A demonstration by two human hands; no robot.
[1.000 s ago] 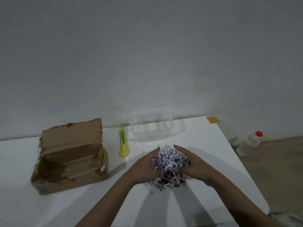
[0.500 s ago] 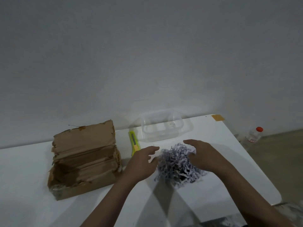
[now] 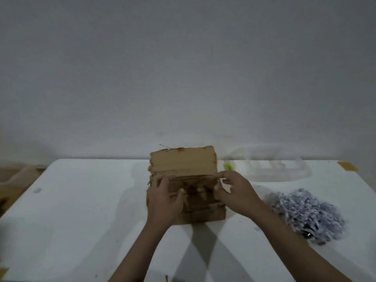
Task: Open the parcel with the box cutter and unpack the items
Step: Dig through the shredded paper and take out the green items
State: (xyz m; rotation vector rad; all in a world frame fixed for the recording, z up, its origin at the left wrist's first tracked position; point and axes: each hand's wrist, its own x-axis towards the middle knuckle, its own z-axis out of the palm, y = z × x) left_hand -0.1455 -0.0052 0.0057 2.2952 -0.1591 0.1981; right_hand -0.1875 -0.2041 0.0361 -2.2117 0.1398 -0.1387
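From the 9 o'clock side, the white counter (image 3: 81, 210) lies bare from its rounded left corner up to the parcel, with only a small smudge near that corner; a strip of brown floor shows beyond the edge. The cardboard parcel (image 3: 183, 165) sits at the middle of the counter, toward 12 o'clock and close to the back edge by the grey wall, its lid flap standing upright and its front wall torn and ragged. The left hand (image 3: 164, 198) rests over the parcel's left front rim, its fingers (image 3: 181, 191) curled down into the opening and gripping the cardboard. The right hand (image 3: 234, 192) meets the right rim, forefinger stretched along the flap's fold and the rest hooked inside, grasping the rim too. Between the forearms the counter is clear toward 6 o'clock. Just behind the right hand, at 1 o'clock, the yellow-green box cutter (image 3: 228, 166) peeks out beside the parcel. Next a clear plastic container (image 3: 284, 169) sits near the back edge. At 3 o'clock a heap of shredded paper (image 3: 305, 212) lies apart from the parcel, near the right edge. A tan tape patch (image 3: 348, 166) marks the far right corner.
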